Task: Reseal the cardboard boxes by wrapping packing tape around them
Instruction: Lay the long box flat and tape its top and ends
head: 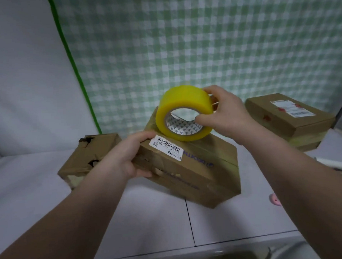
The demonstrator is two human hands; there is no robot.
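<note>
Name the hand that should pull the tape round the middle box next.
Right. The right hand grips the yellow roll of packing tape, thumb at its core, against the top of the brown cardboard box. The left hand grips that box's end, steadying it.

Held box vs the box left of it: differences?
Held box is tilted, gripped by the left hand; left box lies flat, untouched. Held box carries a barcode label and the yellow tape roll, held by the right hand; left box shows neither. Both are brown cardboard with torn edges.
</note>
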